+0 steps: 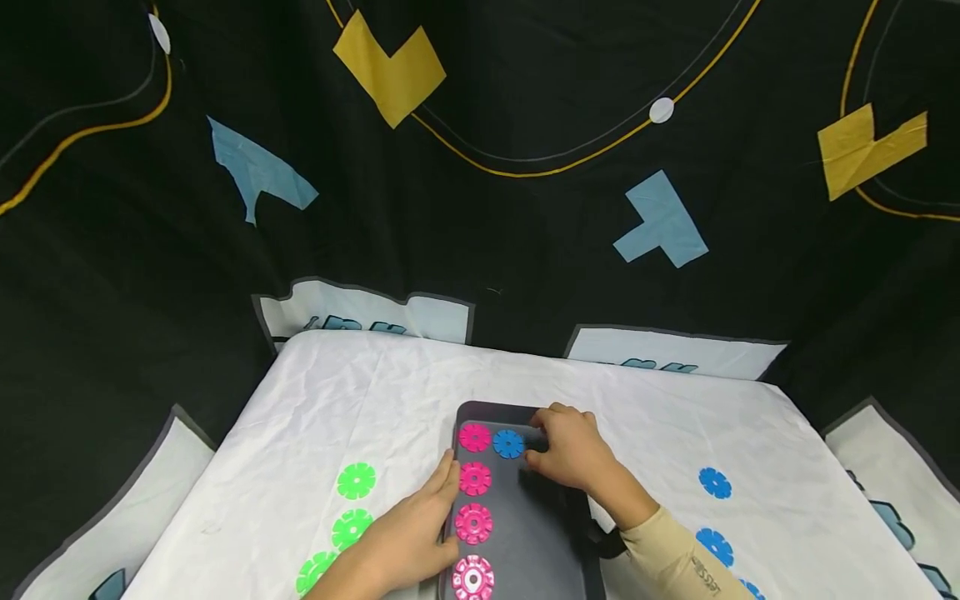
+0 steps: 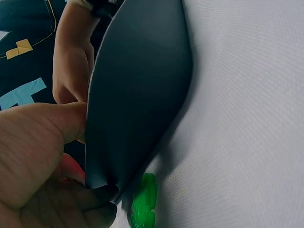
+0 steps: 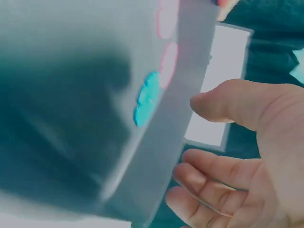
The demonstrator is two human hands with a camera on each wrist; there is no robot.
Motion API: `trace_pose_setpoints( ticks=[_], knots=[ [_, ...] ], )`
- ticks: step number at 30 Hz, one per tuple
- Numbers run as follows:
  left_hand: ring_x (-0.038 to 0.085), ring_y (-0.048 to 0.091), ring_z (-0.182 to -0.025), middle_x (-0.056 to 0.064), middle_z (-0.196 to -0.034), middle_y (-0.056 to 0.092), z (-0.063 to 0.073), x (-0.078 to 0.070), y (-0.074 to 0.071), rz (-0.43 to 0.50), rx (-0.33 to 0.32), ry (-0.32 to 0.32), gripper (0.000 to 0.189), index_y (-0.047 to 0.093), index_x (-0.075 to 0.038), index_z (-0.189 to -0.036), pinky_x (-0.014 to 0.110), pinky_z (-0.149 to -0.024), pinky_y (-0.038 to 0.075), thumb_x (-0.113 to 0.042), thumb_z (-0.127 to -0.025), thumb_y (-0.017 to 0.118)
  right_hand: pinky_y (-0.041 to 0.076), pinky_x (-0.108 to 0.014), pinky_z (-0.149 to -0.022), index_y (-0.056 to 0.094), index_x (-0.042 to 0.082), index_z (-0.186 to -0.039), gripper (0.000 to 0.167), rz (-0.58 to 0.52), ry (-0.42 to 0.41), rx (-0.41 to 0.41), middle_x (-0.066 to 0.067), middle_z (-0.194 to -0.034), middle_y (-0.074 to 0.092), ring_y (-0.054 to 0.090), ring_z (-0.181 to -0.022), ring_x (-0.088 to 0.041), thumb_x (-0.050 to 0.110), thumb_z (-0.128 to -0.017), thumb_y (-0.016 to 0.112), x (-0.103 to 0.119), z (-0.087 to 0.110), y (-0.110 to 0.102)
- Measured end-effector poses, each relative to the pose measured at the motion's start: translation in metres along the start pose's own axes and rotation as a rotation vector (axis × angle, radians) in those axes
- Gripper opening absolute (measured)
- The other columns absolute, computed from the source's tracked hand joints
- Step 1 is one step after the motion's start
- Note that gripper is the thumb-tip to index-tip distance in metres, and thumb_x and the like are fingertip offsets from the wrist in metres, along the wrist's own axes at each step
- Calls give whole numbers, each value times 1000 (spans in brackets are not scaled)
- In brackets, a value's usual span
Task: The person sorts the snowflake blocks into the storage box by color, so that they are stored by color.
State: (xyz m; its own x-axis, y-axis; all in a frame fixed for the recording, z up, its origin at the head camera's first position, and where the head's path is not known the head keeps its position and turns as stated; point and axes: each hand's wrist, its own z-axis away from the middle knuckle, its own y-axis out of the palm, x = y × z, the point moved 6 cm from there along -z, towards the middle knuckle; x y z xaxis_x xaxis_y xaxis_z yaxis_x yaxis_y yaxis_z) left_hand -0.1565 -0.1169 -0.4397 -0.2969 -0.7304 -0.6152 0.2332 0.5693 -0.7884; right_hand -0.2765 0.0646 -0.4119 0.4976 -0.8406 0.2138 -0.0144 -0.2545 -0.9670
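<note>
A dark grey tray [image 1: 536, 533] stands on the white cloth, its near end cut off by the frame. Pink notched plastic discs [image 1: 474, 523] line its left side, several in a column. Beside the farthest pink one lies a blue notched disc [image 1: 508, 444], also seen in the right wrist view [image 3: 147, 99]. My left hand [image 1: 416, 529] holds the tray's left wall, thumb at the rim and fingers against the outer side [image 2: 38, 161]. My right hand [image 1: 573, 446] is at the far right corner, thumb and fingers spread apart around the rim, with no disc between them [image 3: 247, 152].
Several green notched discs [image 1: 356, 481] lie on the cloth left of the tray, partly behind my left arm. Blue discs [image 1: 715, 482] lie to the right, near my right sleeve [image 1: 678, 554]. A black patterned curtain [image 1: 495, 250] hangs beyond the white-covered table [image 1: 420, 375].
</note>
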Motion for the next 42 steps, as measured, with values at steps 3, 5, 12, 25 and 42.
trace_pose_setpoints(
  ticks=[3,5,12,25,42],
  knots=[
    [30,40,-133,22,-160,10,0,-1,0,2,0,-3,84,29,10,-148,41,-97,47,-14,-76,65,40,-47,-78,71,8,-101,37,-19,29,-21,-1,-91,63,59,-86,-19,30,-72,78,-8,12,-13],
    [29,39,-134,22,-160,9,-1,-1,1,6,-1,-4,84,28,10,-148,41,-98,46,-14,-76,65,39,-48,-80,71,9,-102,36,-32,49,-34,0,-93,64,59,-88,-19,29,-73,78,-15,21,-20],
    [31,36,-135,23,-159,9,-2,-2,1,7,-12,0,86,27,11,-148,46,-102,42,-13,-75,65,38,-47,-80,71,10,-103,33,-71,104,-76,0,-96,66,61,-90,-20,25,-75,76,-43,53,-34],
    [30,34,-137,23,-159,9,-3,0,2,14,-1,4,86,26,11,-148,45,-103,40,-14,-76,66,39,-40,-72,71,11,-104,29,-57,217,-76,1,-94,64,55,-80,-15,18,-75,72,-90,111,-49],
    [30,33,-137,25,-159,11,-3,0,2,-2,-12,16,85,27,12,-147,45,-104,39,-13,-76,65,40,-64,-73,65,8,-117,50,-20,447,178,-13,-115,62,56,-105,-41,30,-74,78,-152,167,-43]
  ],
)
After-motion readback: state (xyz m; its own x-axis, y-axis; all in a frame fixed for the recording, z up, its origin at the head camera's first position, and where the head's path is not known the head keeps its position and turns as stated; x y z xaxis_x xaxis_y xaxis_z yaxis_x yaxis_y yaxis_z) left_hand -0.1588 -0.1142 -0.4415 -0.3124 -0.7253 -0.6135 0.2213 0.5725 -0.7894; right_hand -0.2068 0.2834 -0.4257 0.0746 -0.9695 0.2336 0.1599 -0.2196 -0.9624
